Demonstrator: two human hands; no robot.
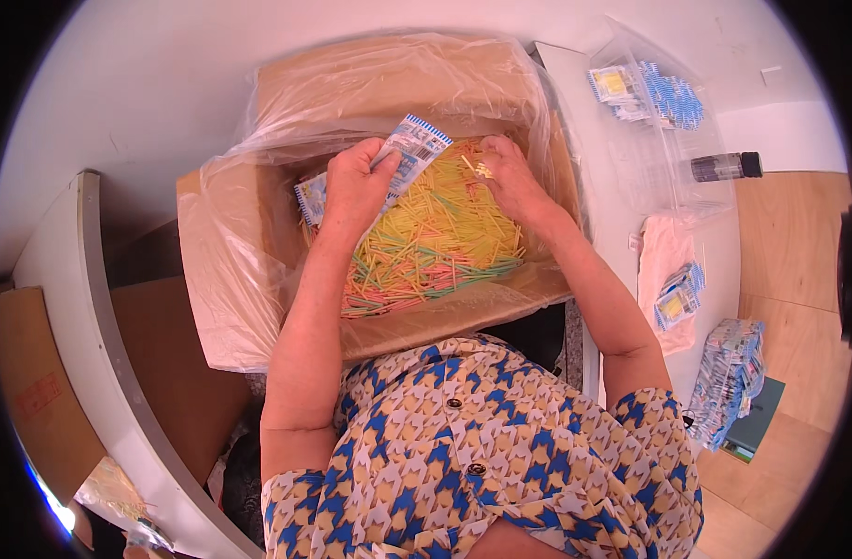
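My left hand [356, 182] grips a blue-and-white printed packet [419, 140] between thumb and fingers, tilted up to the right. More blue-and-white packaging [311, 199] shows behind that hand; whether it is held or lies in the box is hidden. In my right hand [516, 182] the fingers are closed on a few short, thin pale-yellow sticks [483, 171], a little apart from the packet. Both hands are above a cardboard box [223, 270] lined with clear plastic. A heap of thin yellow, pink and green sticks [435, 247] fills it.
At the right, a clear plastic bin [631, 158] holds several packets [670, 98] and a dark bottle [727, 167]. Below it, packets [679, 296] lie on a pink cloth [663, 247], with a bundle of packets [729, 377] nearby. A white panel edge [95, 252] runs along the left.
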